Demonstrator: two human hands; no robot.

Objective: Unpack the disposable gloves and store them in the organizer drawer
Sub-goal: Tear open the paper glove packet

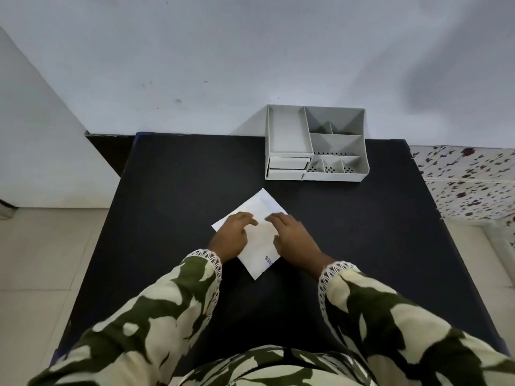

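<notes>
The flat white glove packet [257, 218] looks like smooth matt paper. The grey compartmented organizer [316, 143] is matt plastic on a matt black tabletop [178, 190].

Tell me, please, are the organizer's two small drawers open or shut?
Shut: both drawers sit flush with the organizer front.

The black rectangular tabletop [172, 190] lies bare across its whole left half and along its near right side — open room for a hand to pass. At the far right edge stands a grey plastic desk organizer [316, 143] with open compartments on top and two closed drawers [288, 167] facing near; it blocks that corner. Between it and the flat white paper packet [260, 218] at the centre runs a clear strip of table. Both hands, left hand [232, 235] and right hand [295, 238], rest flat on the packet, covering its middle.
</notes>
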